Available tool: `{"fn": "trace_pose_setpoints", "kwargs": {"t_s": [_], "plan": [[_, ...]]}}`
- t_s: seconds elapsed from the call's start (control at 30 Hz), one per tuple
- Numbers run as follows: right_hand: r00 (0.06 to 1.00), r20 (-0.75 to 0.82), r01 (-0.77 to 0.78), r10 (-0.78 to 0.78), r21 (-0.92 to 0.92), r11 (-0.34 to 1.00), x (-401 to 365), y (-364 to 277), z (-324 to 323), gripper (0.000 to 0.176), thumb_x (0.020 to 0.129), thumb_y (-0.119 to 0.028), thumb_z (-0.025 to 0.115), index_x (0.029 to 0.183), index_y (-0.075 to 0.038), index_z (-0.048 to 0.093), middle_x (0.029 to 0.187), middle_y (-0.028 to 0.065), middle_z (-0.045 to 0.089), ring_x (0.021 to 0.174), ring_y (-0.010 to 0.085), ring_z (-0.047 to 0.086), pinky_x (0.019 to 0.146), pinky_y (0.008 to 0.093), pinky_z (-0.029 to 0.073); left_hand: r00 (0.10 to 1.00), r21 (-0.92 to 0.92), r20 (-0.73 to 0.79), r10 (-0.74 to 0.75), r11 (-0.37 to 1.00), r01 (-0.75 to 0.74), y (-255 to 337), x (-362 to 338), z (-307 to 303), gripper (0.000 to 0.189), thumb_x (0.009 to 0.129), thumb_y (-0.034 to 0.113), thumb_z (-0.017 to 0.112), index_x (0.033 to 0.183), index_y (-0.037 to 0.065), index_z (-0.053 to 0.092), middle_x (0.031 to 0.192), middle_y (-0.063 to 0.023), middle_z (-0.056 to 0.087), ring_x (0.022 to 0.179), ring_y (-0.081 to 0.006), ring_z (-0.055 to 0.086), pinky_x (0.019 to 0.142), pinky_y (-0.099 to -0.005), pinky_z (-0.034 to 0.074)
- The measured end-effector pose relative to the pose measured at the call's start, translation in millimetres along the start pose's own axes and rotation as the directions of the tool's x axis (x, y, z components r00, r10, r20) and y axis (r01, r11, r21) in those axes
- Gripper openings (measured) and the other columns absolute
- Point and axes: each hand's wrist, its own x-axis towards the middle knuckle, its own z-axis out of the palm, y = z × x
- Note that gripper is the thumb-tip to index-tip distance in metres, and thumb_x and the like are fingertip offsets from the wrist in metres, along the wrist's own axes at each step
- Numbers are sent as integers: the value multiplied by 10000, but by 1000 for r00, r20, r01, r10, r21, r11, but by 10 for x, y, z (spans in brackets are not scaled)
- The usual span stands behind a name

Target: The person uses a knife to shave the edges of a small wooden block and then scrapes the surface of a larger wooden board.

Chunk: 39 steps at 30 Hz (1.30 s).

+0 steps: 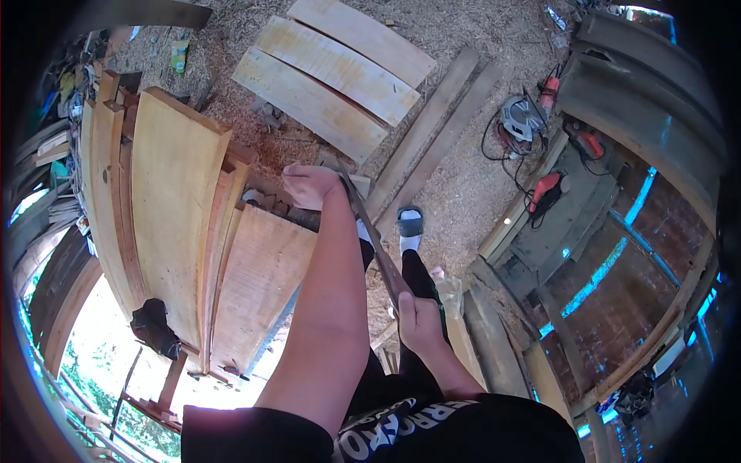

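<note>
My right hand (422,320) is closed around the near end of a long, narrow dark strip (384,261), which looks like wood. The strip slants away from me, and its far end lies beside my left wrist. My left hand (309,185) is stretched forward with its fingers pointing left and slightly bent; nothing shows in it. Below that hand, a wide pale plank (261,262) lies to the left of my legs. A small pale wood piece (360,184) shows just right of the left wrist, partly behind the strip.
Wide planks (174,208) are stacked at the left, with a dark object (154,328) on them. Three pale boards (324,92) and two narrow beams (436,131) lie on the shaving-covered ground. A circular saw (523,118) and corded red power tools (545,189) are at the right.
</note>
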Motion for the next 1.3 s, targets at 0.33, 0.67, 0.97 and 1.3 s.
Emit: {"fn": "trace_pose_setpoints", "kwargs": {"t_s": [0.33,0.67,0.97,1.3], "plan": [[999,-51,17,-20,-54,998,214,-22,124,556,1076,-327,482,712,56,654,615,266,576,630,467,652,585,497,486,1000,59,19,-14,998,12,-19,24,23,487,1097,327,292,973,63,682,1042,-161,713,1023,-383,653,878,-527,473],[992,-40,120,-122,-45,992,202,192,85,585,1107,-337,452,657,23,551,529,45,477,490,119,471,493,360,365,1000,36,26,2,999,-3,22,-1,1,478,1098,326,297,970,65,676,1030,-165,712,1010,-391,655,882,-529,471],[997,-39,70,-72,-60,996,786,-73,277,564,1075,-379,486,734,33,667,607,231,583,598,429,655,551,474,465,1000,43,2,6,999,-6,5,10,-15,485,1090,334,303,939,93,696,1008,-153,725,991,-395,666,867,-544,477],[995,-27,94,-95,-41,995,850,-85,323,518,1060,-326,517,714,29,666,591,240,577,613,414,681,579,464,507,1000,43,-3,19,999,-19,-75,33,99,456,1092,323,311,977,79,678,1021,-146,711,1015,-367,656,889,-527,464]]}}
